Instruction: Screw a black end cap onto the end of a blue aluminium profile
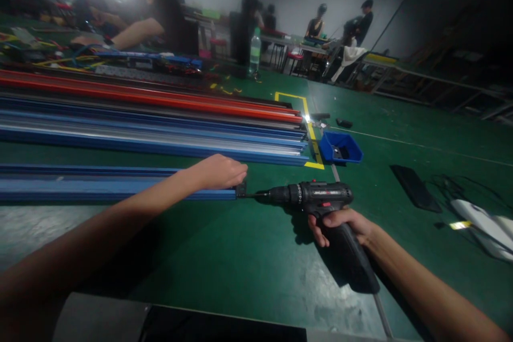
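My right hand is wrapped round the grip of a black cordless drill, which points left. The drill's bit reaches a small black end piece at the right end of a blue profile lying on the green table. Over that end rests my left hand, its fingers curled together just above the black piece; whether they pinch anything is hidden.
Behind lie more blue profiles and red ones. A blue bin with small dark parts, a black flat case, cables and a bottle stand on the green table. People are farther back.
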`<state>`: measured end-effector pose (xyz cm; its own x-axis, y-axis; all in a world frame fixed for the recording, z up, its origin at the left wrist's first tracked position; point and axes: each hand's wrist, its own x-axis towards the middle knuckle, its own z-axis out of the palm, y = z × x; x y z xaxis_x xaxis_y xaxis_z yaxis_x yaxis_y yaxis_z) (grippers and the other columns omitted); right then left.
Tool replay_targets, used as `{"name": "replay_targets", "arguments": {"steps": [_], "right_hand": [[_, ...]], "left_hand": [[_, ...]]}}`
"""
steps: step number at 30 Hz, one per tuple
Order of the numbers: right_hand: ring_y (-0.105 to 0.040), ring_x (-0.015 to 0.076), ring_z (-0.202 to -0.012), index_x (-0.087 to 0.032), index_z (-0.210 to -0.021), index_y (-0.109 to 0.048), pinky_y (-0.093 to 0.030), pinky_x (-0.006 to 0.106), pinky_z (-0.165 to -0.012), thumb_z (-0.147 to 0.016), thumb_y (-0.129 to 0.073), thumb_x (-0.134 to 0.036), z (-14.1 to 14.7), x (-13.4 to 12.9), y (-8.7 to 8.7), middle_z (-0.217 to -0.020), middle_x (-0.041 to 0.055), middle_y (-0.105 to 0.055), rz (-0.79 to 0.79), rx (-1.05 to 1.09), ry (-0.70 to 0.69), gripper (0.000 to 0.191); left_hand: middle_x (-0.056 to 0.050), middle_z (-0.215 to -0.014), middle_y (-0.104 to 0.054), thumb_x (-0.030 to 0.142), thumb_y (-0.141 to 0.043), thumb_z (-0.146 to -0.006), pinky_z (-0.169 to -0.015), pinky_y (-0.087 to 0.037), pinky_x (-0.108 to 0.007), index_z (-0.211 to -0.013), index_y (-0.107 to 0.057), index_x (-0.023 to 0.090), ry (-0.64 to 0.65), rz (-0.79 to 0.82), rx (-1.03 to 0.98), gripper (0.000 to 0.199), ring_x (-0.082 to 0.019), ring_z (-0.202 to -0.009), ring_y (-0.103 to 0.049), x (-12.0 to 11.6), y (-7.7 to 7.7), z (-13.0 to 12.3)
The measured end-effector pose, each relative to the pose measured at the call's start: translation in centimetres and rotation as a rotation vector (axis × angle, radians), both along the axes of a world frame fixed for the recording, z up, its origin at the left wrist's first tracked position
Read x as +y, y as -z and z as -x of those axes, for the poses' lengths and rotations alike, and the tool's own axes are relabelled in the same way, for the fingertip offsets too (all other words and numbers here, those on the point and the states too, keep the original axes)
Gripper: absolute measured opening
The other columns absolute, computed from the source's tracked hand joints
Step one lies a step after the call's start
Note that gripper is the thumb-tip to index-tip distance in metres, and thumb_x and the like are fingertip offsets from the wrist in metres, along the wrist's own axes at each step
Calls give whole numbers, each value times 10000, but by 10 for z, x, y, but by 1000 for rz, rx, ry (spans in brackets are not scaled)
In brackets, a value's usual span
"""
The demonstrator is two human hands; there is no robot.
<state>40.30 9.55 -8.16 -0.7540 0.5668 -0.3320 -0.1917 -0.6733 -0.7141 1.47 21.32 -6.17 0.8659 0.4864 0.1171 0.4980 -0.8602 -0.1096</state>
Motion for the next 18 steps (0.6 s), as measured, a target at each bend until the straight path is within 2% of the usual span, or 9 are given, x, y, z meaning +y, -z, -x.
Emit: {"name": "replay_targets", "arguments": {"steps": [7, 12, 18], "right_hand": [[-793, 187, -776, -47, -1092, -748, -609, 234, -679, -859, -751, -212, -3, -1, 2, -901, 119, -792, -10, 6, 4, 285], [-789, 185, -754, -51, -1077, -751, -605, 231, -661, -844, -767, -230, -3, -1, 2, -881, 121, -791, 25, -26, 5, 294], [-788, 180, -762, -53, -1081, -753, -601, 232, -678, -845, -768, -226, -2, 0, 1, -893, 107, -788, 24, -13, 4, 293]], "left_hand": [[-32, -732, -703, 306, -364, -1069, -537, -350, -284, -879, -632, 192, 37, 5, -52, 348, -165, -633, -640, 0, 0, -1], [-38, -756, -714, 286, -368, -1061, -527, -338, -291, -893, -639, 189, 28, -24, 5, 333, -174, -644, -651, -1, -2, -3], [-38, -766, -719, 308, -364, -1065, -547, -349, -292, -899, -637, 191, -2, 17, 22, 341, -175, -660, -651, -1, -3, -3]]}}
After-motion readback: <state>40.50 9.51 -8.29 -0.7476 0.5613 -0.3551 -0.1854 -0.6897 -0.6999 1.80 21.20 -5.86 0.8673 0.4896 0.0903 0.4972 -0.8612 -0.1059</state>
